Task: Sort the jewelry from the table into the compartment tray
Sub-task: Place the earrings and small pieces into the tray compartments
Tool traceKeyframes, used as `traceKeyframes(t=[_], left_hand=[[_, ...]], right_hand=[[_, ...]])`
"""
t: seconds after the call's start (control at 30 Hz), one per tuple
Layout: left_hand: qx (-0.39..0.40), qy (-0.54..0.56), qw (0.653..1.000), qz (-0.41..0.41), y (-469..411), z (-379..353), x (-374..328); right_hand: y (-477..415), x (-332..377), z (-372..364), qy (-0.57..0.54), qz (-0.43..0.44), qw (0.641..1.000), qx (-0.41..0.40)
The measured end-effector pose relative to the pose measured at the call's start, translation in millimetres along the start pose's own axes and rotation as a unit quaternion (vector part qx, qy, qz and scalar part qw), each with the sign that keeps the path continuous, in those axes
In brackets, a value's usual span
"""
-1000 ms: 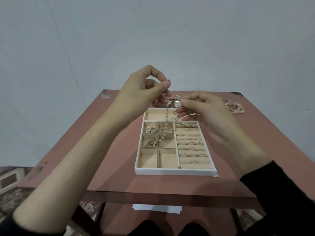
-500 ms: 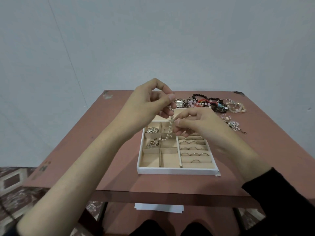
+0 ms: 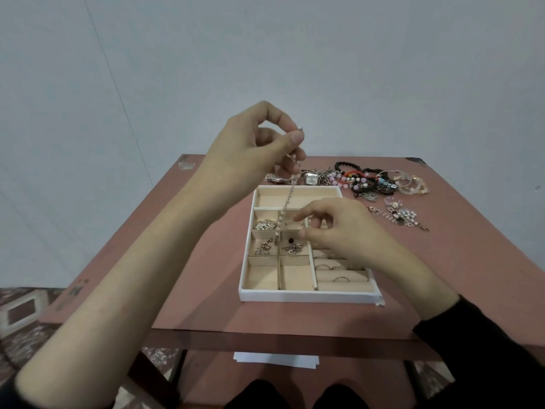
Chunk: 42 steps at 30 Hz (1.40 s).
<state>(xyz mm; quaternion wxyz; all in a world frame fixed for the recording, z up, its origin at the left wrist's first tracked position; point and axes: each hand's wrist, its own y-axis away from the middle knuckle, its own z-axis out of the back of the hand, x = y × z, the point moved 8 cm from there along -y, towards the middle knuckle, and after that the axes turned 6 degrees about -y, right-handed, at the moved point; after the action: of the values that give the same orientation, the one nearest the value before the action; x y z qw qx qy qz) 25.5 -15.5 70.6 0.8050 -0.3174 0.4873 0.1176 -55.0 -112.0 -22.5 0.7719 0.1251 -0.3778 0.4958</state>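
Beaded chain (image 3: 290,196) now hangs full length from your left hand (image 3: 253,154), pinched at its top end between thumb and forefinger; 0.5 s ago both hands held it bunched low over the compartment tray (image 3: 306,296). Your right hand (image 3: 339,228) has let go: its fingers (image 3: 303,214) are loosely spread, holding nothing, just beside the chain's lower part. The chain's free end dangles over the small compartments on the tray's left side, near the divider between the 2 middle rows. Judgement: chain is straightened and ready to lower into 1 cell. Unsorted pile (image 3: 362,180) remains on the tabletop (image 3: 206,290) behind the tray, so most of the sorting is left.
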Motion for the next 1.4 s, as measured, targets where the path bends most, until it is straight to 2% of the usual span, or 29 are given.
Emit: traceKeyframes(t=[0.17,0.3,0.5,0.67,0.93,1.17,1.4], left_hand=[[-0.012,0.002,1.0,-0.026,-8,8,-17],[0.002,-0.003,1.0,-0.014,-9,4,-11],[0.027,-0.018,0.999,0.026,1,-14,16],[0.018,0.012,1.0,0.021,0,-13,10],[0.0,0.015,1.0,-0.002,-10,-8,-10],[-0.006,0.012,1.0,0.001,-9,-7,-7],[0.027,-0.014,0.999,0.034,-1,-19,22]], right_hand=[[0,-12,16,-0.091,-0.004,0.993,-0.068],[8,-24,30,-0.177,-0.022,0.977,-0.118],[20,-43,52,-0.216,-0.009,0.956,-0.2],[27,-65,63,-0.205,-0.019,0.938,-0.279],[23,-74,59,-0.135,-0.027,0.952,-0.273],[23,-77,60,-0.126,-0.028,0.952,-0.276],[24,-76,61,-0.12,-0.022,0.953,-0.278]])
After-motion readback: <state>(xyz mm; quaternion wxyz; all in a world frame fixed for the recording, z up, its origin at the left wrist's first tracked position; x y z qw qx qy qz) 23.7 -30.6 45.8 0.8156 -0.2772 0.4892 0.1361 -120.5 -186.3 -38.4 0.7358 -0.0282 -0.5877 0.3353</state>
